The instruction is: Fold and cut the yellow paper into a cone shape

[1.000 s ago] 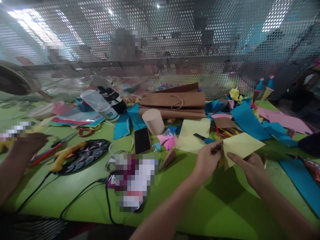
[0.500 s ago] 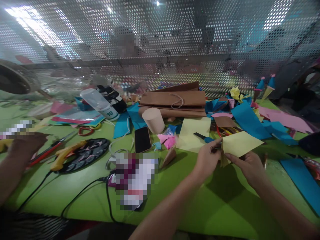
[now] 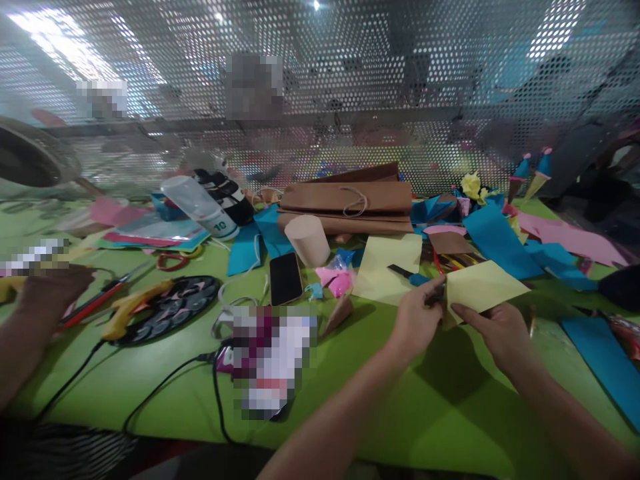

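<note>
My left hand (image 3: 420, 317) and my right hand (image 3: 503, 330) hold a folded sheet of pale yellow paper (image 3: 487, 285) above the table. The left fingers are closed on its left edge. My right thumb presses on its lower side, with the other fingers behind it. Beside the left hand, a slim dark tool with a blue part (image 3: 404, 273) shows over another pale yellow sheet (image 3: 370, 267) lying flat. Whether the left hand touches that tool is unclear.
A yellow glue gun (image 3: 133, 310) rests on a black round tray (image 3: 200, 293). A co-worker's hand (image 3: 55, 293) is at the far left. Mid-table are a phone (image 3: 285, 279) and a cream paper roll (image 3: 309, 243). Brown paper (image 3: 345, 200) lies behind, blue paper (image 3: 500, 240) to the right.
The yellow sheet in my hands has shifted slightly right and turned a little. My hands keep hold of it and have barely moved.
</note>
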A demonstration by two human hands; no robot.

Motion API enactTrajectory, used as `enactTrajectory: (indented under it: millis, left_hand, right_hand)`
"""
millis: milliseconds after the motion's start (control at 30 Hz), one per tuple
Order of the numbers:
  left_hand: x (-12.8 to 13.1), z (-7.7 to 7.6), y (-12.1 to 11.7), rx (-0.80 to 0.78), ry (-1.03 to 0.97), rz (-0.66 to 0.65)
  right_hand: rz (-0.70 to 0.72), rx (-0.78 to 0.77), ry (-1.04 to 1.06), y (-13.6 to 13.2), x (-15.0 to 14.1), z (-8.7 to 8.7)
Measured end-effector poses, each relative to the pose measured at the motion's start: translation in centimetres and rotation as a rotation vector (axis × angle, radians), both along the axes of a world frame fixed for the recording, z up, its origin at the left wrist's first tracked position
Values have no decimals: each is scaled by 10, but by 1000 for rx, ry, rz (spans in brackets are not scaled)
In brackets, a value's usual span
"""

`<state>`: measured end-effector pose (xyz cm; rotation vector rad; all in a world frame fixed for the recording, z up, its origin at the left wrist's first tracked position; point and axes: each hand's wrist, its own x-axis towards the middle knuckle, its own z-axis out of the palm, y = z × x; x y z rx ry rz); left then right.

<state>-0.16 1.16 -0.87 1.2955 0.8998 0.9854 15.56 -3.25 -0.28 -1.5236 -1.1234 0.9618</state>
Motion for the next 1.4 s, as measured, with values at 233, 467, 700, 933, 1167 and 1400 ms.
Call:
enactTrajectory:
  millis: [233, 467, 700, 933, 1167, 1400]
  left_hand:
    - [0, 3, -1, -42, -35, -22]
    - [1, 5, -2, -126, -102, -34]
    - [1, 9, -3, -174, -127, -7]
    - [1, 9, -2, -209, -197, 39]
    - [2, 5, 0, -145, -163, 112]
    - [-4, 8, 2, 39, 62, 170]
  right_hand:
    - [-4, 31, 12, 0, -2, 3]
    - [8, 45, -73, 0, 0, 5]
    - [29, 53, -33, 3, 2, -1]
    - [55, 60, 100, 2, -2, -4]
    - [-64, 62, 119, 0, -3, 2]
    - [-235, 142, 146, 6, 15, 3]
